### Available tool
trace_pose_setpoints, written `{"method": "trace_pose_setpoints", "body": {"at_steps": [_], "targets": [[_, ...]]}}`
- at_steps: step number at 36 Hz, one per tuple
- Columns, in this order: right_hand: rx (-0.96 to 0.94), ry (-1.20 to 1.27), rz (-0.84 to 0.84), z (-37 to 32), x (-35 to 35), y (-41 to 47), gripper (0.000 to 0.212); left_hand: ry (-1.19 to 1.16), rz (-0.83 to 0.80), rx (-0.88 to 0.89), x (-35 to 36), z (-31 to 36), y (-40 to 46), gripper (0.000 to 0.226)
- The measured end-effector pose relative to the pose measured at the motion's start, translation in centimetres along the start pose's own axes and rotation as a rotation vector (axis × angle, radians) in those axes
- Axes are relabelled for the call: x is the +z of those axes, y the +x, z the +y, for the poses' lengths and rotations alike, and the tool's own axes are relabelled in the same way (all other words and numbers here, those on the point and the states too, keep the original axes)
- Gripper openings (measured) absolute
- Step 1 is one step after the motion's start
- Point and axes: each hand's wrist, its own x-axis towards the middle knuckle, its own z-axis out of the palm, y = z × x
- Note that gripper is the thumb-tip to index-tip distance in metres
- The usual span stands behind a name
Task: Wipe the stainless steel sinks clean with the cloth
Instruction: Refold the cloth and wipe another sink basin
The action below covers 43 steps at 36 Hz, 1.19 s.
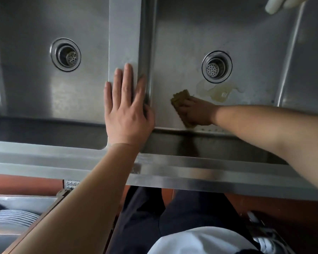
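Note:
Two stainless steel sinks lie side by side, the left sink (pixel 35 92) and the right sink (pixel 182 52), split by a steel divider (pixel 123 33). My left hand (pixel 126 107) rests flat on the divider with straight fingers. Down in the right sink, my right hand (pixel 196 112) presses a brownish-yellow cloth (pixel 180 97) onto the floor near the front wall; its fingers curl over the cloth. A yellowish puddle (pixel 220 91) sits just below the right drain (pixel 216 66). The left drain (pixel 65 54) is dry.
The steel front rim (pixel 191 173) runs across below the sinks. A whitish object (pixel 281 3) pokes in at the top right corner. Striped plates (pixel 13 217) stand in a tray at the lower left. My dark trousers are below the rim.

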Motion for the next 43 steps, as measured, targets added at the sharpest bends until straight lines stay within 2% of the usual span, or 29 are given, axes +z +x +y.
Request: {"method": "trace_pose_setpoints", "body": {"at_steps": [4, 10, 15, 20, 23, 25, 27, 31, 35, 37, 39, 41, 43], "targets": [[0.042, 0.003, -0.089, 1.3, 1.3, -1.8, 0.037, -0.004, -0.009, -0.011, -0.1, 0.2, 0.1, 0.063], [0.080, 0.186, -0.018, -0.9, 0.3, 0.7, 0.033, -0.005, -0.028, -0.024, -0.5, 0.3, 0.2, 0.062], [0.074, 0.357, 0.155, -4.2, -1.2, 5.9, 0.034, -0.013, -0.018, -0.035, -0.7, 0.5, 0.3, 0.057], [0.185, 0.426, 0.118, -6.9, -2.0, 9.2, 0.047, -0.012, -0.020, -0.043, -1.0, 0.7, 0.4, 0.057], [0.198, 0.496, 0.269, -6.8, -1.4, 7.9, 0.049, -0.016, -0.024, -0.046, -1.0, 0.7, 0.4, 0.056], [0.170, 0.539, 0.418, -6.6, -0.9, 6.3, 0.041, -0.019, -0.027, -0.047, -1.0, 0.6, 0.3, 0.055], [0.154, 0.552, 0.487, -6.0, -0.1, 4.3, 0.033, -0.017, -0.027, -0.045, -0.9, 0.6, 0.3, 0.055], [0.081, 0.490, 0.378, -3.8, 2.2, -0.6, 0.033, -0.010, -0.026, -0.044, -0.9, 0.6, 0.3, 0.056], [-0.033, 0.294, 0.274, -1.5, 4.6, -5.7, 0.044, -0.003, -0.034, -0.055, -0.9, 0.7, 0.3, 0.057], [-0.043, 0.211, 0.139, -0.5, 5.3, -7.6, 0.052, 0.000, -0.033, -0.053, -0.8, 0.7, 0.2, 0.057], [-0.021, 0.191, -0.040, -0.1, 5.9, -8.9, 0.051, -0.003, -0.030, -0.047, -0.6, 0.6, 0.2, 0.057], [0.072, 0.353, -0.170, -0.2, 6.0, -9.4, 0.046, -0.010, -0.026, -0.041, -0.4, 0.3, 0.0, 0.057], [0.239, 0.606, -0.155, -0.8, 5.0, -9.3, 0.040, -0.016, -0.019, -0.031, 0.0, 0.1, -0.1, 0.058]]}}
